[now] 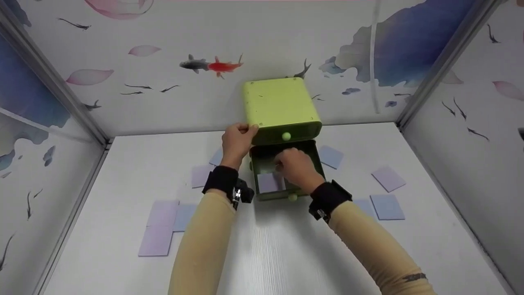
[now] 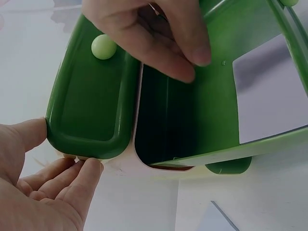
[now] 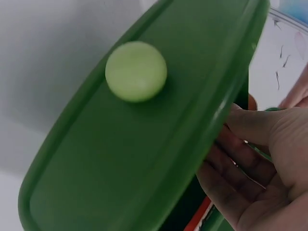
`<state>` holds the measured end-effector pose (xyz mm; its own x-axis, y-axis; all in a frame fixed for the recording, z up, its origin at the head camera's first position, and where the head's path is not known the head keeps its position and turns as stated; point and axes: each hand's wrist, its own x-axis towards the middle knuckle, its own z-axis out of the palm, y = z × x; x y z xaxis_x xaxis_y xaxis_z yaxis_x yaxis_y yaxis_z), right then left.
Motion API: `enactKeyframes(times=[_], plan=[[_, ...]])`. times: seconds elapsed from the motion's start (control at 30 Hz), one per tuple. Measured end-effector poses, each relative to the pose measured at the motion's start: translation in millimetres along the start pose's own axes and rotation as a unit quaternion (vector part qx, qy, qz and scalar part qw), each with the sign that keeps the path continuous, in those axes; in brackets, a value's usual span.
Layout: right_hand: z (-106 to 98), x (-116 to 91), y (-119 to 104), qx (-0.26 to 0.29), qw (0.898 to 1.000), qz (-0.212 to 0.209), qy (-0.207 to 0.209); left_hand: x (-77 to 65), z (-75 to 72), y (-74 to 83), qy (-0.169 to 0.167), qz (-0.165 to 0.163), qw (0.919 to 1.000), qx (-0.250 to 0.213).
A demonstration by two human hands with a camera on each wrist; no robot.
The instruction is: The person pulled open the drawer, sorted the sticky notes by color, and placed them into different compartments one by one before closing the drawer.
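A small green two-drawer cabinet (image 1: pixel 282 102) stands at the back of the table, its upper drawer closed. Its lower drawer (image 1: pixel 262 152) is pulled out, and a pale purple square tile (image 1: pixel 270 182) lies flat inside, near the front. My left hand (image 1: pixel 237 143) holds the cabinet's front left corner, thumb on one face and fingers against the other, as the left wrist view shows. Over the open drawer, my right hand (image 1: pixel 301 166) hangs with loosely bent fingers (image 2: pixel 180 67) and nothing visible between them. Part of the drawer interior is hidden behind it.
Purple tiles (image 1: pixel 155 241) and a blue tile (image 1: pixel 185 217) lie at the left. More lie at the right, among them a purple tile (image 1: pixel 388 179) and a blue tile (image 1: pixel 387 207). A blue tile (image 1: pixel 330 156) sits beside the cabinet. Printed walls (image 1: pixel 163 102) enclose the table.
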<state>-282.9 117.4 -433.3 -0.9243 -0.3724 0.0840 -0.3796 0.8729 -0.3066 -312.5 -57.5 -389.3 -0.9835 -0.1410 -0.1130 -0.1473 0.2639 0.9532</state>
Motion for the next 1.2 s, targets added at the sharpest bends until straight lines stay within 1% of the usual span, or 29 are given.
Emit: enactKeyframes(times=[0.23,0.5,0.63,0.8,0.97,1.2], plan=[[-19,-9,22,0.006,1.0,-0.001,0.023,-1.3,-0.3,0.4,-0.006,0.002,1.0,-0.002],[-43,-18,52,-0.006,0.998,0.033,0.055,-1.0,-0.4,-0.4,-0.004,0.007,0.9999,0.008],[-51,-26,72,-0.015,0.997,0.046,0.068,-0.8,0.2,-1.1,-0.003,0.01,0.9999,0.008],[-55,-36,101,-0.019,0.994,0.072,0.074,-0.4,0.2,-0.6,0.001,0.013,0.9999,0.011],[-55,-46,125,-0.015,0.993,0.105,0.059,-0.4,0.2,0.0,0.001,0.01,0.9999,0.013],[-45,-63,156,-0.023,0.99,0.134,0.046,-1.6,0.4,-0.7,-0.004,0.005,0.9999,0.013]])
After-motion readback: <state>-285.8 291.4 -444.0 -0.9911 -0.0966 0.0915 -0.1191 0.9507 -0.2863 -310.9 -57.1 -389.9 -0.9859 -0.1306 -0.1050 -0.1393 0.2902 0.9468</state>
